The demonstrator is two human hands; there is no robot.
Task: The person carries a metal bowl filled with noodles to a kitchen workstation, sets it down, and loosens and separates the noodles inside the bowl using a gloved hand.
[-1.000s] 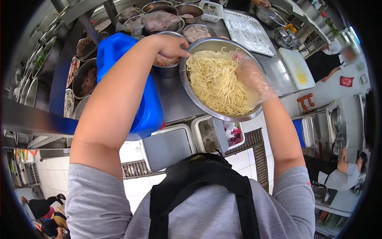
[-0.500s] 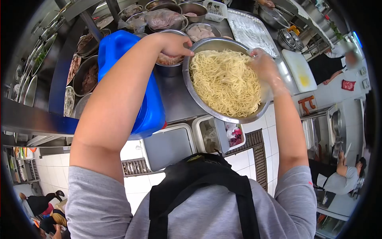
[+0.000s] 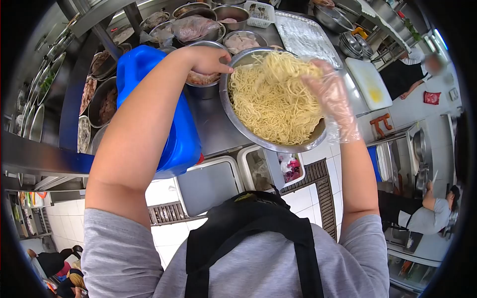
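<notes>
A wide metal bowl (image 3: pixel 227 107) full of thin yellow noodles (image 3: pixel 273 111) sits at the edge of the steel counter. My bare left hand (image 3: pixel 211 60) grips the bowl's far-left rim, thumb and fingertip showing there. On my right hand (image 3: pixel 332 92) is a clear plastic glove; it is closed on a bunch of noodles at the bowl's right side. That bunch is raised above the rest, blurred by motion, with strands hanging down. Some of the right fingertips are hidden by the noodles.
A big blue plastic jug (image 3: pixel 181 144) stands left of the bowl under my left forearm. Behind are metal pots of meat (image 3: pixel 243 40), a foil-covered tray (image 3: pixel 305 37) and a white cutting board (image 3: pixel 367 84). Open bins (image 3: pixel 211 184) stand below. Co-workers (image 3: pixel 405 74) are at the right.
My right hand has lifted a bunch of noodles higher and turned, its glove now showing more plainly. My left hand stays on the rim. The view has shifted slightly.
</notes>
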